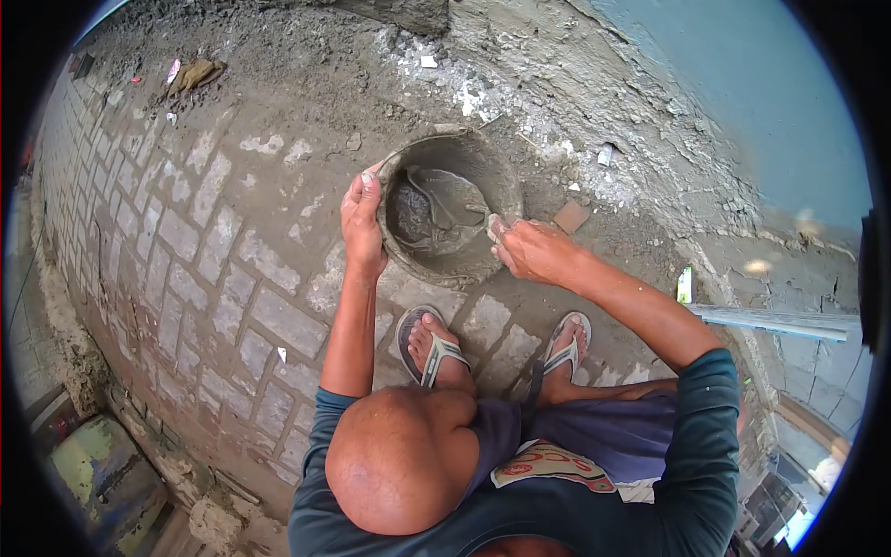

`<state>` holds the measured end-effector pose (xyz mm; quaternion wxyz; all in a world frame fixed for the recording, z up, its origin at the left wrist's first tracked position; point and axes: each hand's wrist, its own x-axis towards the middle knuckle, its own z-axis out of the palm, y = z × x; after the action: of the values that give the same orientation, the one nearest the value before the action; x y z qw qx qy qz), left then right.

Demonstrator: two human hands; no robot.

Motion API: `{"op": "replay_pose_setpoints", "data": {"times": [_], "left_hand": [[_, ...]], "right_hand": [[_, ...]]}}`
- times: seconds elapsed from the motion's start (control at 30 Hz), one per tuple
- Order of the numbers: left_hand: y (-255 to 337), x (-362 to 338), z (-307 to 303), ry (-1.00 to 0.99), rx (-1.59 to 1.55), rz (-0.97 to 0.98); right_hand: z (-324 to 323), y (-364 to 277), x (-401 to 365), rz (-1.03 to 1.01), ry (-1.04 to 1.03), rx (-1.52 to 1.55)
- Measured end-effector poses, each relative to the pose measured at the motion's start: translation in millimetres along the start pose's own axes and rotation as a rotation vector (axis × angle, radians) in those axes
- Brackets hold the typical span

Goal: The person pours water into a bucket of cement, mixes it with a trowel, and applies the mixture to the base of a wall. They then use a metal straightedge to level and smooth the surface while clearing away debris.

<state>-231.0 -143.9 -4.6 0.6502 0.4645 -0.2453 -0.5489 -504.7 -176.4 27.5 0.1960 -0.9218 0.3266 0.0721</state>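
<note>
A round, mud-caked bucket (501, 172) stands on the ground in front of my feet, with wet grey mix (450, 209) inside it. My left hand (363, 218) grips the left rim of the bucket, thumb on top of the edge. At the right side, my right hand (524, 249) is closed round the handle end of a trowel (441, 215), whose blade lies in the mix. The blade is coated with the same grey material, so its outline is hard to tell.
Brick paving (278, 316) runs left of the bucket, and a rough plastered wall (650, 139) rises at the right. A reddish brick piece (572, 216) lies beside the bucket. A pale strip (775, 320) is at the right, a brown rag (197, 74) at the upper left.
</note>
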Motion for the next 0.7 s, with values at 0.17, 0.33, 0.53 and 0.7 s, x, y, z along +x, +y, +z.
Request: {"op": "replay_pose_setpoints", "data": {"times": [0.17, 0.33, 0.53, 0.7], "left_hand": [[6, 5, 12, -0.086, -0.034, -0.06], [2, 1, 13, -0.028, -0.035, -0.021], [1, -8, 18, -0.035, -0.059, 0.016], [0, -17, 3, -0.019, -0.066, 0.051]], "right_hand": [[-25, -20, -5, -0.024, -0.148, 0.011], [-74, -13, -12, -0.013, 0.017, -0.261], [-51, -21, 34, 0.12, -0.376, -0.099], [-63, -7, 50, -0.192, -0.622, -0.207]]}}
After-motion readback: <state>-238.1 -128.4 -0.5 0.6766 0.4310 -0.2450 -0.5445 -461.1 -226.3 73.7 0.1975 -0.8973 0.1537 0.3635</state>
